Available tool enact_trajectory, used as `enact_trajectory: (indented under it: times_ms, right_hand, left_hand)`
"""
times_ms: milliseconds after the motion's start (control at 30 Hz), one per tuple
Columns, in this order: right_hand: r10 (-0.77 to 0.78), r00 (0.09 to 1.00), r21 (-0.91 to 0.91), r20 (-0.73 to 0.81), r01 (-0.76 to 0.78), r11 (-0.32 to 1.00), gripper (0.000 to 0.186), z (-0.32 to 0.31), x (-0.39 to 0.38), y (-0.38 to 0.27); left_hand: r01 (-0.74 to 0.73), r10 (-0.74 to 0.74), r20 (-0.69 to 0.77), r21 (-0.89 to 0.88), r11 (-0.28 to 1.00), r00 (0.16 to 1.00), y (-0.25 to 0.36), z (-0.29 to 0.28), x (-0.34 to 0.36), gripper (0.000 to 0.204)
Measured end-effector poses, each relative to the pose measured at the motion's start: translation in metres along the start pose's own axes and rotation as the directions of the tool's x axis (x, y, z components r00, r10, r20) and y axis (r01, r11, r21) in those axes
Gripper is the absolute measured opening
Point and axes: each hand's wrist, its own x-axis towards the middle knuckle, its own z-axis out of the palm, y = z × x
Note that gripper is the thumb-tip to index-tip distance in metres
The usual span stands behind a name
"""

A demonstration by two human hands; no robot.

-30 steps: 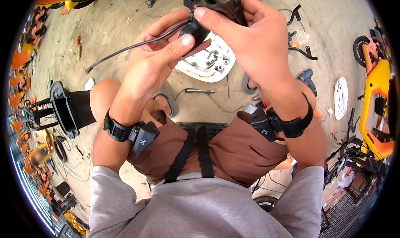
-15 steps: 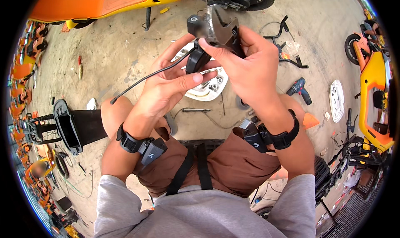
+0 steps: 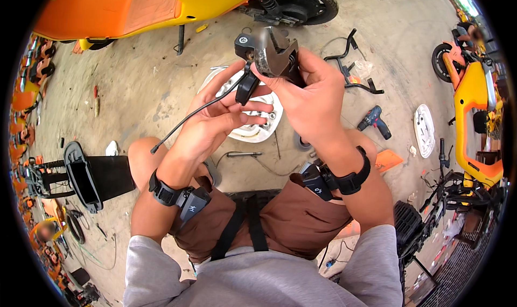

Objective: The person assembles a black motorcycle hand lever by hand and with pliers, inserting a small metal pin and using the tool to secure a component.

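My right hand (image 3: 315, 94) grips what looks like an adjustable wrench (image 3: 277, 54), its broad metal head upward. Against the wrench sits a black clamp-like part (image 3: 246, 44) with a rounded black lower piece (image 3: 247, 87), and my right thumb presses where they meet. A thin black cable (image 3: 196, 112) runs from this part down to the left, its end hanging loose. My left hand (image 3: 215, 110) is open around the part: the index fingertip is beside it, the other fingers and thumb are spread. Below the hands, a white tray (image 3: 264, 132) holding small metal parts is partly hidden.
A yellow-orange scooter (image 3: 215, 0) stands ahead. To the right lie a cordless drill (image 3: 375, 122), a white panel (image 3: 425, 130), black handlebars (image 3: 344, 65) and another yellow frame (image 3: 466, 124). At left is a black seat-like part (image 3: 110, 170). A pen-like tool (image 3: 243, 154) lies near my knees.
The view has shifted, so the surroundings sit further left and lower. My left thumb has drawn back from the black part and the left fingers have loosened; my right hand keeps its grip.
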Motion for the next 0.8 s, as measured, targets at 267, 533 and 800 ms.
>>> enact_trajectory:
  times_ms: [267,533,800]
  right_hand:
    - [-0.317,0.948,-0.292,-0.001,0.303,0.907,0.026,-0.012,0.005,0.017]
    - [-0.518,0.834,-0.468,0.187,0.540,0.700,0.049,-0.016,0.003,0.001]
    - [-0.494,0.847,-0.523,0.195,0.516,0.678,0.052,-0.021,0.005,-0.004]
  left_hand:
    - [0.182,-0.157,-0.485,0.006,0.983,0.861,-0.028,-0.038,0.003,0.046]
    - [0.064,-0.144,-0.667,-0.143,0.988,0.731,-0.161,-0.127,0.013,0.020]
    - [0.561,-0.293,-0.764,0.108,0.821,0.575,-0.352,-0.247,-0.038,0.015]
